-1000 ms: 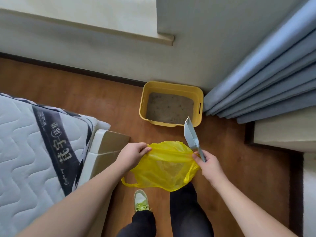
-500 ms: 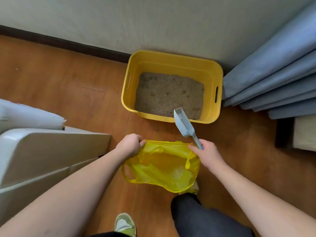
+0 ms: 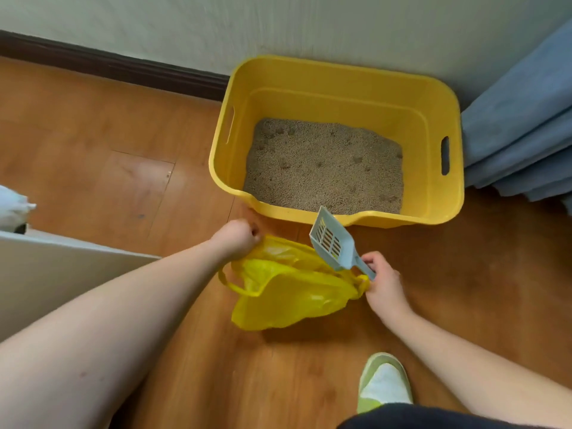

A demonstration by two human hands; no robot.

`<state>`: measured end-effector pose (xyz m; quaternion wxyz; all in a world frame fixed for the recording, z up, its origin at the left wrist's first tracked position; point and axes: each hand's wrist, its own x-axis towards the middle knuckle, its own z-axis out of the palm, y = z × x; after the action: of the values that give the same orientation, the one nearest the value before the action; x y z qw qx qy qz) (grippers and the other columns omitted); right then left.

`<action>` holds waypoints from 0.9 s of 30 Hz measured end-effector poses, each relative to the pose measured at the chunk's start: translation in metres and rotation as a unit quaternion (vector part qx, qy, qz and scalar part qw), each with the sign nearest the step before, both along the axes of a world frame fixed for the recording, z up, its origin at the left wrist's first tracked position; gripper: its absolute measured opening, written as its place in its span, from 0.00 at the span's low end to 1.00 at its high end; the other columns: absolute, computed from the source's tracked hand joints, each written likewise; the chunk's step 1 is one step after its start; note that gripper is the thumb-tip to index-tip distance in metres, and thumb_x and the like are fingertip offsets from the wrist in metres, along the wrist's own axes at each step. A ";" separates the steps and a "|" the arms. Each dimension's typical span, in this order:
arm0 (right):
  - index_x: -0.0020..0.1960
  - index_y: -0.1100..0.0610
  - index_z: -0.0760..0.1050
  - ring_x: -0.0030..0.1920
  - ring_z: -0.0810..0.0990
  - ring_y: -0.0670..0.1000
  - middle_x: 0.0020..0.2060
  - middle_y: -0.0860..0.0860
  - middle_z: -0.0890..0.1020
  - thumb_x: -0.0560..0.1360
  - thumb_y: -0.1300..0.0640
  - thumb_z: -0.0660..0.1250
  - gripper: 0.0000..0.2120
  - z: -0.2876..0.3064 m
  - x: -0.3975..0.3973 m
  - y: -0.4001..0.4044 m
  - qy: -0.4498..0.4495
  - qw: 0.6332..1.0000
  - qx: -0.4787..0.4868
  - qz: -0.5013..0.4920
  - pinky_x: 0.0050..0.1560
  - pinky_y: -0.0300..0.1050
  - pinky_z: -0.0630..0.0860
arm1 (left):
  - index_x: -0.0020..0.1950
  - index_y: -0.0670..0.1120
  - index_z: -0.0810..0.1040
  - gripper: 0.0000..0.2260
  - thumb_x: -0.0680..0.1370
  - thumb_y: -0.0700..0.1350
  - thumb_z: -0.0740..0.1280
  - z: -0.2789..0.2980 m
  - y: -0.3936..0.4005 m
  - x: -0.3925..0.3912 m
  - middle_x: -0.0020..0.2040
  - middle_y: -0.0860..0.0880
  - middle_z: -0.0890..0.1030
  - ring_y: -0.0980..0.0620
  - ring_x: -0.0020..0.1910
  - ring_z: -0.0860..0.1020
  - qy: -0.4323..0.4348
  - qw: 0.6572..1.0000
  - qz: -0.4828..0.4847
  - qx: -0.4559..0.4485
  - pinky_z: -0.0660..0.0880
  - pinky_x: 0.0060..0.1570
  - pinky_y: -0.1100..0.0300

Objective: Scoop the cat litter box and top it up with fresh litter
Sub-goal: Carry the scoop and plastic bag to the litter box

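A yellow litter box [image 3: 439, 97] stands on the wooden floor against the wall, holding tan litter [image 3: 325, 168] with several darker clumps. Just in front of it lies a yellow plastic bag [image 3: 294, 295], low over the floor. My left hand [image 3: 236, 238] is closed on the bag's left edge. My right hand [image 3: 382, 281] grips the handle of a grey slotted scoop [image 3: 332, 243] and also pinches the bag's right edge. The scoop's blade points up toward the box's front rim and looks empty.
Blue curtains [image 3: 520, 134] hang right of the box. A white bed frame edge [image 3: 62, 267] and a bit of bedding [image 3: 12, 205] sit at the left. My shoe [image 3: 383, 382] rests on the floor at the bottom right. A dark skirting board [image 3: 108, 69] runs along the wall.
I have come closer and lower to the litter box, which now fills more of the view. The bag has dropped toward the floor and the scoop has tilted to show its slotted face.
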<state>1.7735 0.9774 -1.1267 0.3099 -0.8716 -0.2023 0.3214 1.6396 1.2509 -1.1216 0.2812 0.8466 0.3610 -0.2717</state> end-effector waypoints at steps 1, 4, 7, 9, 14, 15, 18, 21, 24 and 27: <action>0.47 0.51 0.72 0.40 0.79 0.52 0.40 0.50 0.82 0.69 0.66 0.72 0.15 -0.003 0.001 0.004 -0.015 1.000 -0.002 -0.003 0.37 0.46 0.70 | 0.58 0.39 0.79 0.14 0.81 0.45 0.59 0.000 0.003 0.002 0.53 0.38 0.81 0.40 0.51 0.78 -0.017 1.000 0.021 -0.001 0.73 0.48 0.53; 0.46 0.52 0.68 0.42 0.78 0.56 0.39 0.51 0.78 0.69 0.68 0.70 0.16 -0.001 0.010 0.016 -0.073 0.996 -0.041 0.030 0.40 0.48 0.70 | 0.61 0.40 0.78 0.13 0.80 0.42 0.59 0.006 0.008 0.011 0.57 0.38 0.80 0.39 0.56 0.78 -0.051 0.994 0.093 -0.019 0.73 0.50 0.54; 0.49 0.57 0.71 0.43 0.79 0.63 0.39 0.57 0.79 0.70 0.68 0.67 0.11 0.009 0.026 0.028 -0.134 0.983 -0.085 0.092 0.40 0.51 0.69 | 0.61 0.40 0.77 0.13 0.80 0.41 0.60 0.012 0.007 0.019 0.58 0.38 0.79 0.38 0.58 0.77 -0.089 0.983 0.162 -0.025 0.72 0.51 0.53; 0.53 0.59 0.75 0.47 0.79 0.64 0.45 0.60 0.81 0.71 0.68 0.66 0.12 0.010 0.037 0.035 -0.161 0.974 -0.101 0.124 0.42 0.51 0.70 | 0.60 0.40 0.78 0.12 0.79 0.41 0.61 0.011 0.007 0.020 0.57 0.39 0.80 0.38 0.56 0.78 -0.107 0.972 0.209 -0.030 0.74 0.51 0.52; 0.55 0.57 0.80 0.54 0.79 0.62 0.56 0.56 0.80 0.68 0.68 0.66 0.17 -0.001 0.054 0.040 -0.188 0.957 -0.092 0.199 0.50 0.50 0.74 | 0.52 0.41 0.81 0.11 0.80 0.44 0.61 0.000 0.006 0.017 0.42 0.41 0.80 0.41 0.42 0.78 -0.088 0.958 0.267 -0.048 0.73 0.41 0.55; 0.58 0.57 0.79 0.56 0.78 0.62 0.58 0.55 0.79 0.69 0.67 0.66 0.18 -0.003 0.055 0.041 -0.186 0.954 -0.105 0.212 0.51 0.50 0.73 | 0.49 0.43 0.81 0.10 0.80 0.45 0.61 -0.002 0.006 0.016 0.37 0.43 0.78 0.43 0.39 0.76 -0.084 0.956 0.278 -0.046 0.71 0.38 0.57; 0.65 0.55 0.74 0.61 0.75 0.61 0.64 0.54 0.76 0.71 0.66 0.65 0.23 -0.005 0.054 0.046 -0.187 0.949 -0.125 0.222 0.56 0.50 0.72 | 0.44 0.45 0.78 0.09 0.80 0.46 0.61 -0.005 0.008 0.015 0.30 0.47 0.72 0.44 0.35 0.72 -0.089 0.946 0.309 -0.038 0.67 0.31 0.57; 0.68 0.56 0.73 0.64 0.73 0.59 0.66 0.54 0.75 0.70 0.68 0.63 0.26 -0.005 0.049 0.043 -0.162 0.969 -0.081 0.171 0.61 0.50 0.71 | 0.46 0.46 0.78 0.08 0.81 0.45 0.62 -0.002 0.007 0.013 0.31 0.47 0.72 0.48 0.30 0.69 -0.129 0.933 0.330 -0.071 0.66 0.25 0.61; 0.66 0.57 0.75 0.65 0.74 0.57 0.66 0.54 0.75 0.68 0.70 0.64 0.27 -0.006 0.045 0.036 -0.149 0.980 -0.010 0.133 0.65 0.51 0.71 | 0.42 0.48 0.78 0.08 0.80 0.44 0.65 0.000 0.009 0.008 0.37 0.46 0.77 0.49 0.33 0.73 -0.182 0.903 0.363 -0.140 0.70 0.31 0.62; 0.66 0.57 0.75 0.65 0.74 0.57 0.65 0.54 0.76 0.67 0.72 0.64 0.28 -0.005 0.042 0.031 -0.140 0.982 0.024 0.121 0.66 0.49 0.69 | 0.43 0.47 0.79 0.06 0.79 0.40 0.67 0.007 0.015 0.003 0.41 0.44 0.80 0.47 0.39 0.77 -0.207 0.880 0.375 -0.205 0.74 0.36 0.61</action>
<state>1.8159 1.0080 -1.1318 0.2584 -0.8694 -0.3553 0.2262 1.6422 1.2658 -1.1141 0.5980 0.6079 0.5214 -0.0325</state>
